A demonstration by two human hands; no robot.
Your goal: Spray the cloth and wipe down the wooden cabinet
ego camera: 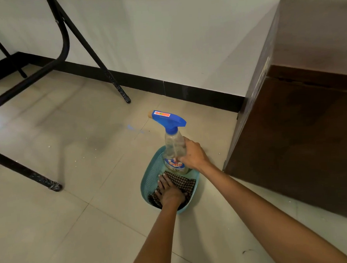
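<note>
Your fingers on the right hand are wrapped around the clear body of the spray bottle, gripping it about midway, above the label, while its base stands at the far end of the teal basket. The left hand lies spread flat on the checked cloth, pressing it down into the basket; whether those fingers have pinched any fabric yet you cannot tell from here.

Both things sit low on the tiled floor, and the wooden cabinet stands just to your right, untouched so far. So the step in hand, as it looks, is getting bottle and cloth out together.

Lift the bottle straight up so its base clears the basket wall without dragging the light basket along. Your grip is on the barrel, not the trigger; once it is free, slide up to the blue trigger head so your index finger can pull. The nozzle points away to the left, so turn it toward the cloth before squeezing, or you will likely mist the floor.

With the left hand, bunch the cloth into a pad instead of lifting it by a corner. Hold it over the basket when you spray, so drips fall there and not on the tiles.
</note>
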